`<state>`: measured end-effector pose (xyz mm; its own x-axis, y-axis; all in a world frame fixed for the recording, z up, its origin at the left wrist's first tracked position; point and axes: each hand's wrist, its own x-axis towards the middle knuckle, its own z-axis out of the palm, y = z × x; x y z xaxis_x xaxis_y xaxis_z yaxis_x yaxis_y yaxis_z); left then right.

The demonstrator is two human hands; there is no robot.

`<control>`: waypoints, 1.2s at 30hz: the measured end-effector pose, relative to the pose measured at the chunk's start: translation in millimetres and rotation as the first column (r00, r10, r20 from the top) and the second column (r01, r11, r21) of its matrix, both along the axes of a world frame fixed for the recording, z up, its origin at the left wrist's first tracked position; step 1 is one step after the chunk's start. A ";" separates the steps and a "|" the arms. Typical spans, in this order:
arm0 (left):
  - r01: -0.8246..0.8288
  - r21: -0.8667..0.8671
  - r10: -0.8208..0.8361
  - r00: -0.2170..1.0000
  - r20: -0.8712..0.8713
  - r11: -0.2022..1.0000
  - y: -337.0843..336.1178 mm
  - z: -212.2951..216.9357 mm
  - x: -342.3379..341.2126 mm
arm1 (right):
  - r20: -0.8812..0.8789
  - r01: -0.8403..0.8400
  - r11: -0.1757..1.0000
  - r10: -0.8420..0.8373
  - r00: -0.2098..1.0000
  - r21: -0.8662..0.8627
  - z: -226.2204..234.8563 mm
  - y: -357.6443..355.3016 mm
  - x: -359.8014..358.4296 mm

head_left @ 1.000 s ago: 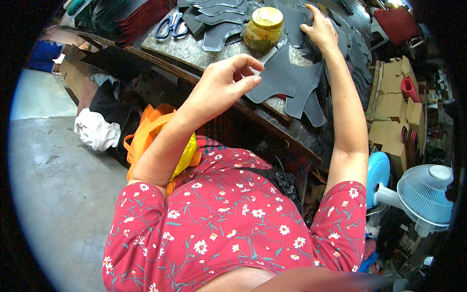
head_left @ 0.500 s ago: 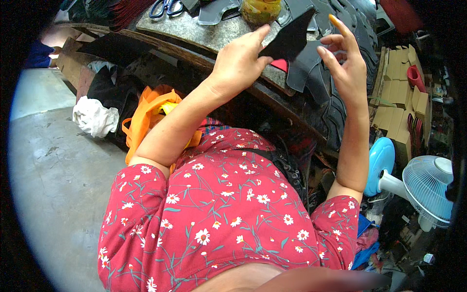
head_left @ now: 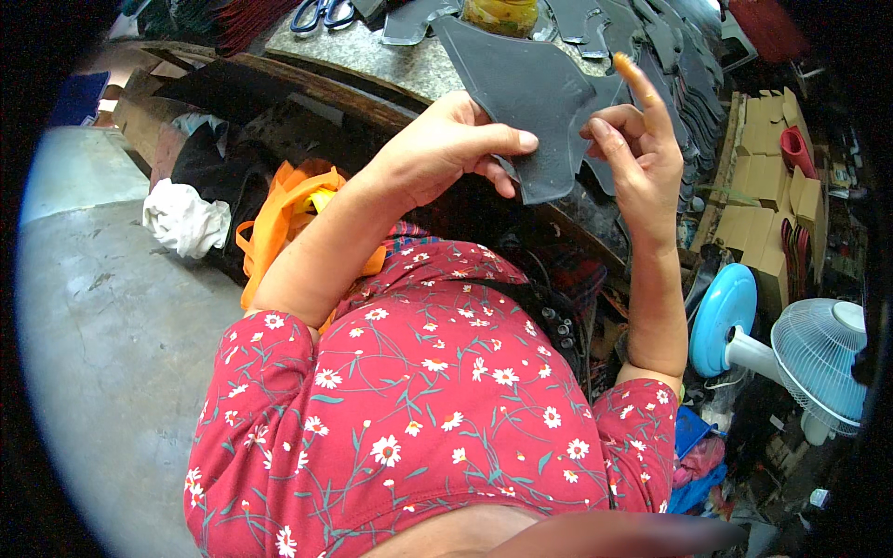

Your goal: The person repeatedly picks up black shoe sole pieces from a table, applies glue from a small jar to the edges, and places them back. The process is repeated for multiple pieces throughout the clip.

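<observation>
My left hand (head_left: 445, 149) grips a dark grey, flat cut piece (head_left: 530, 98), like leather or synthetic sheet, with the thumb on its upper face and fingers underneath. The piece is tilted over the table's near edge, its smooth grey face up. At its right edge, my right hand (head_left: 640, 153) has thumb and curled fingers closed on the rim. Its index finger sticks out, tip coated in orange-yellow paste. Just beyond the piece stands a jar (head_left: 499, 16) smeared with yellow paste, partly cut off by the frame.
Blue-handled scissors (head_left: 323, 13) lie on the speckled tabletop (head_left: 391, 67). Stacked grey cut pieces (head_left: 684, 102) spread along the right. Cardboard boxes (head_left: 753, 232) and a blue-and-white fan (head_left: 819, 363) stand at right. An orange bag (head_left: 279, 223) and white cloth bundle (head_left: 186, 219) are at left.
The cut piece has turned over from its black face to its grey face and come closer to me. My right hand has moved in to its edge.
</observation>
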<state>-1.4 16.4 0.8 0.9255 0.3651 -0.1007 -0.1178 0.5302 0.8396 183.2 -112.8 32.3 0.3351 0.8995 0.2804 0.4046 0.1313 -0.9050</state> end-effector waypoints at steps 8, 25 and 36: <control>-0.025 -0.064 0.029 0.998 0.056 0.998 -2.4 6.2 -3.5 | 0.041 -0.041 0.998 0.043 0.998 -0.051 -13.2 -8.0 -6.2; -0.119 -0.093 0.127 0.988 0.087 0.989 0.4 6.1 2.2 | 0.544 -0.183 0.961 0.042 0.838 0.207 -11.3 -21.8 -3.1; -0.267 -0.049 0.270 0.960 0.075 0.962 -6.7 7.8 8.7 | 0.903 -0.186 0.957 -0.131 0.410 0.224 -4.0 -22.4 -15.8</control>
<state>7.3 9.7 8.7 0.7994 0.5988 -0.0487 -0.3267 0.5012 0.8013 167.4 -135.2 28.3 -0.2800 0.7439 0.6067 0.9497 0.3070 0.0618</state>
